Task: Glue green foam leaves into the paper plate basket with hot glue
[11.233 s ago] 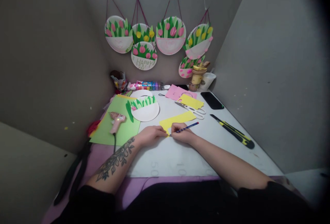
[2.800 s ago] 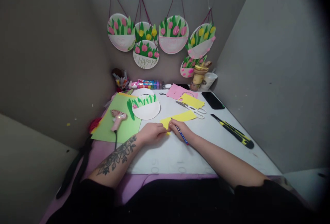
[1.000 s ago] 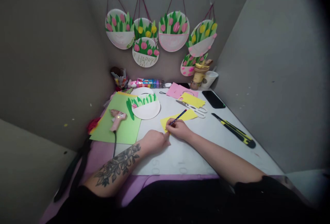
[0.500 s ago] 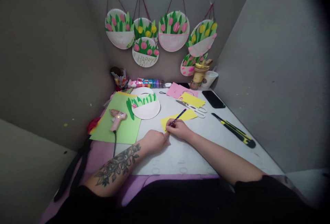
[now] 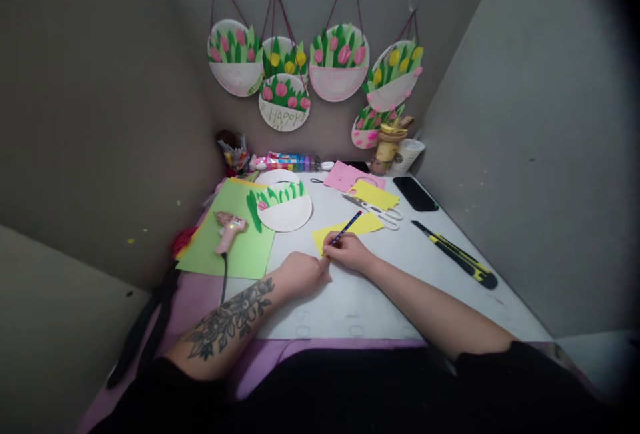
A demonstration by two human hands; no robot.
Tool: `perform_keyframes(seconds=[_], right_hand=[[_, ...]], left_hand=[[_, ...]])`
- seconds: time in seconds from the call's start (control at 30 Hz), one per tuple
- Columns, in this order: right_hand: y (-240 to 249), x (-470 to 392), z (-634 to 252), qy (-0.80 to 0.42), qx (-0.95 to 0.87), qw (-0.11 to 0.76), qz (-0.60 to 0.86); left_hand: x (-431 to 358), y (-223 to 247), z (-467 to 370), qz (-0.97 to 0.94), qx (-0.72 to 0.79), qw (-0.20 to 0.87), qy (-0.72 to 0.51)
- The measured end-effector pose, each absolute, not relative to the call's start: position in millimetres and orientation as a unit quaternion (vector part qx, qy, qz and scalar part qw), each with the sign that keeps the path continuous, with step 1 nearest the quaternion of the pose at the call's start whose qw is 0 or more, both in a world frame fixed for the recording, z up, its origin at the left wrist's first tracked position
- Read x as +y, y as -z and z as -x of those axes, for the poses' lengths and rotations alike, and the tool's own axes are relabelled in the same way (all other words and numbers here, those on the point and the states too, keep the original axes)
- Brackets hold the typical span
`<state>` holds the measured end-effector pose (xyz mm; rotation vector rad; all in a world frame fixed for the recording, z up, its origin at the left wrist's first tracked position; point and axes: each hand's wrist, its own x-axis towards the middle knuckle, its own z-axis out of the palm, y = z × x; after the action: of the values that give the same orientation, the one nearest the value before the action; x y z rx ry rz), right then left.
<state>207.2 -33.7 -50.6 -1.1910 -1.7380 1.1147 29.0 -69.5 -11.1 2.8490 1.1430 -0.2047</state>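
My right hand [image 5: 349, 251] is closed around a dark blue pencil [image 5: 344, 229], its red end up and its point low beside my left fingertips. Under the pencil lies a sheet of yellow paper [image 5: 369, 223] with an uneven edge. My left hand [image 5: 306, 273] is closed at the sheet's near corner, where a bit of yellow shows by the fingertips; its curled fingers are partly hidden. Just behind the yellow sheet are scissors [image 5: 371, 207] with white handles. To the left rests a paper plate pocket [image 5: 285, 214] with green paper leaves and one pink tulip.
A pink glue gun [image 5: 230, 233] lies on green paper [image 5: 255, 254] at left, its cord running toward me. At right are a yellow-black utility knife [image 5: 457, 257] and a phone [image 5: 416, 194]. Pink paper [image 5: 345, 174] and cups [image 5: 407, 155] stand farther back. Plate baskets [image 5: 340, 84] hang on the wall.
The whole view has shifted very slightly. Both hands and the pencil stay in nearly the same place on the yellow paper.
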Motion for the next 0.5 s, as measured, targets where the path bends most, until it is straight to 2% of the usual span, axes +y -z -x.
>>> perform_keyframes(seconds=[0.17,0.5], right_hand=[[52.2,-32.0,-207.4,-0.419,-0.659,0.400,0.480],[52.9,-31.8,-207.3,-0.402,-0.681,0.377,0.483]], left_hand=[[-69.5,7.8,-28.9,-0.926,0.368,0.042,0.071],[-68.8,11.6,-28.5,-0.927,0.367,0.041,0.063]])
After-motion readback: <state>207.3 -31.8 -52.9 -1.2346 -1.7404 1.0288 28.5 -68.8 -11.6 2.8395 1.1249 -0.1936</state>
